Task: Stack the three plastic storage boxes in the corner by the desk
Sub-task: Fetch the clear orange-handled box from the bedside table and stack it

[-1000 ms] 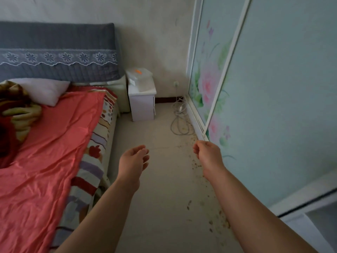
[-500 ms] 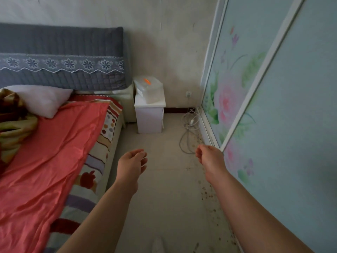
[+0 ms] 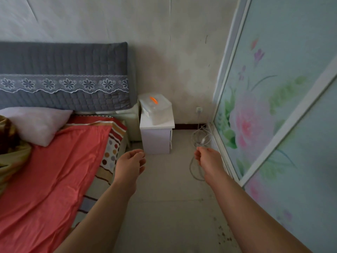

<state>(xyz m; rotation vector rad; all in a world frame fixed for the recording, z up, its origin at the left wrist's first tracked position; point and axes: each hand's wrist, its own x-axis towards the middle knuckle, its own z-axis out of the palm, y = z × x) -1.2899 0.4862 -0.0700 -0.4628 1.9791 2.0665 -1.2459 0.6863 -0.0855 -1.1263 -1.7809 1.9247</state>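
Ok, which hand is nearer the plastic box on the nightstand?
The left hand: it hangs in front of the white nightstand carrying the box, while the right hand is off by the cable along the floral door.

The storage box [image 3: 158,111] is translucent white with an orange handle [image 3: 154,99], on a white nightstand [image 3: 156,141]. The headboard cover [image 3: 63,59] is quilted grey with a white floral lace band [image 3: 63,84]. The coral-red top sheet [image 3: 51,170] lies over a striped, polka-dotted under-sheet [image 3: 111,154]. The door panels [image 3: 273,57] are pale blue-green with pink flowers.
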